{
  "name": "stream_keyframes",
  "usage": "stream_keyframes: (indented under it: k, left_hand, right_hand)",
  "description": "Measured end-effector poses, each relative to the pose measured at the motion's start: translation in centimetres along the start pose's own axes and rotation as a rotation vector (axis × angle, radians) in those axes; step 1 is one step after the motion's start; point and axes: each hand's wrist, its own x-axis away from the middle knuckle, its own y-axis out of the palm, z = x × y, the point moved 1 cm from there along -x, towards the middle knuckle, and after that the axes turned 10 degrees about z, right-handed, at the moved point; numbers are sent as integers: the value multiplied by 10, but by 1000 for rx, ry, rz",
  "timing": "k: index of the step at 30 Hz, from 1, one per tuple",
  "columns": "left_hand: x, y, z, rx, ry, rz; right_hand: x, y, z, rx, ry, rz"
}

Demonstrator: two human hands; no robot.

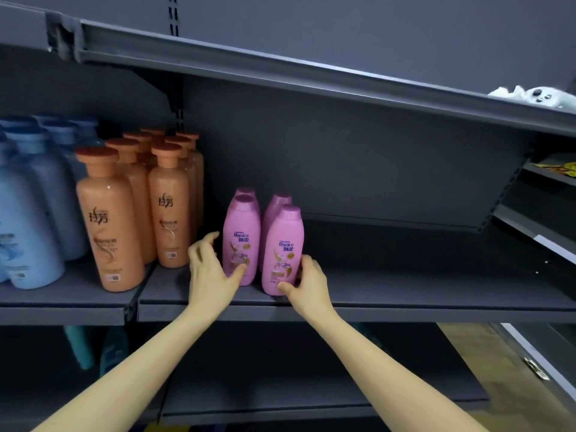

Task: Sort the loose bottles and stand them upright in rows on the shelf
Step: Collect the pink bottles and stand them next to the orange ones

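the right hand (308,280) holds the front right pink bottle (282,247) low down, thumb in front and fingers curled round its side. the left hand (210,269) is spread wide, its thumb touching the front left pink bottle (241,238). both stand upright on the grey shelf (420,288), two more pink bottles (274,210) close behind, right of the orange bottles (109,219) and blue bottles (28,219).

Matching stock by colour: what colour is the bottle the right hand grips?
Pink bottle, cap included, seen in the head view.
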Motion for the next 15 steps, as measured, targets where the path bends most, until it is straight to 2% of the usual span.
stream_keyframes:
  k: [6,15]
  left_hand:
    - [-4,6,-2,62,-18,-126]
    - [-11,9,-5,160,20,-139]
  right_hand:
    - [0,8,-4,-31,9,34]
    - [-3,15,-9,-31,-1,50]
